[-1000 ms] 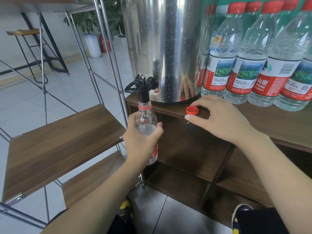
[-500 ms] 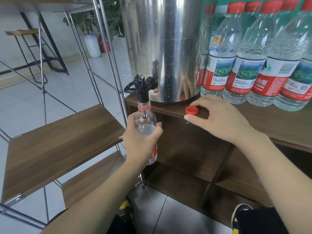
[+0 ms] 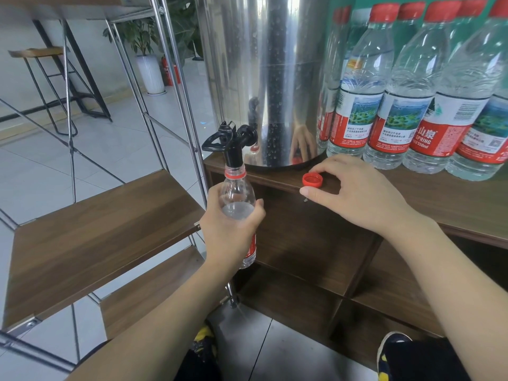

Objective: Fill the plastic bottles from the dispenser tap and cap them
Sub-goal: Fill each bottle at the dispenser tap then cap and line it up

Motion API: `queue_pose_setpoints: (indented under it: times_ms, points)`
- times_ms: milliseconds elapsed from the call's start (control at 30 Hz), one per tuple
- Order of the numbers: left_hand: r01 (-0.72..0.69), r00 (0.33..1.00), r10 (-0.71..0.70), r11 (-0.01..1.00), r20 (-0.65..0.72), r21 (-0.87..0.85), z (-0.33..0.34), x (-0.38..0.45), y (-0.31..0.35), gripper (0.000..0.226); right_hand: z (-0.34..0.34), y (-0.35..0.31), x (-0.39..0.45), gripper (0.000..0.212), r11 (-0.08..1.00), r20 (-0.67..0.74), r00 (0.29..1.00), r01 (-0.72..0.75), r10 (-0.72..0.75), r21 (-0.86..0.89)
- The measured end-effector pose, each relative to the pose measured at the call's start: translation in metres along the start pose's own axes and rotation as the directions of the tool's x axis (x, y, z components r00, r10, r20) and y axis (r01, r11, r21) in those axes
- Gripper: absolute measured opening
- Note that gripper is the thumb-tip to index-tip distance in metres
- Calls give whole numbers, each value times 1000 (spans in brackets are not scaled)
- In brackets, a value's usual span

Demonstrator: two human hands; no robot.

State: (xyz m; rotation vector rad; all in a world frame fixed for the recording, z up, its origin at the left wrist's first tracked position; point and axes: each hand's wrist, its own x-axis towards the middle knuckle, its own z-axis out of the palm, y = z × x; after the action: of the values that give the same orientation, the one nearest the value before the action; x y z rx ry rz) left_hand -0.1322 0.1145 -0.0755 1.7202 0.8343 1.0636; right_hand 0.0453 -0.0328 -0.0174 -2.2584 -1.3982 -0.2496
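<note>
A wooden table [image 3: 453, 204] fills the frame from 3 to 5 o'clock, with open compartments under its top. On it at 12 o'clock stands the steel dispenser [image 3: 264, 78], and at 2 o'clock, just beside it, a row of capped, filled bottles [image 3: 398, 105] with red labels. At 9 o'clock a metal-framed shelf [image 3: 90, 229] with wooden boards stands off the table's left end. The left hand [image 3: 228, 229] is wrapped round the plastic bottle [image 3: 236, 199] at centre, holding it upright with its open neck right under the black tap [image 3: 231, 141]; water reaches the bottle's shoulder. The right hand [image 3: 357, 193] rests on the table edge at 3 o'clock, its grip loose, fingertips touching the red cap [image 3: 312, 179] that lies open side up.
</note>
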Motion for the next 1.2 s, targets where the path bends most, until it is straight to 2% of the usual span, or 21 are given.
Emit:
queue_pose_setpoints:
  times_ms: [1200]
  points:
    - [-12, 1000, 11, 1000, -13, -11, 0, 1, -1, 60, 1, 0, -1, 45, 1000, -14, 1000, -2, 3, 13]
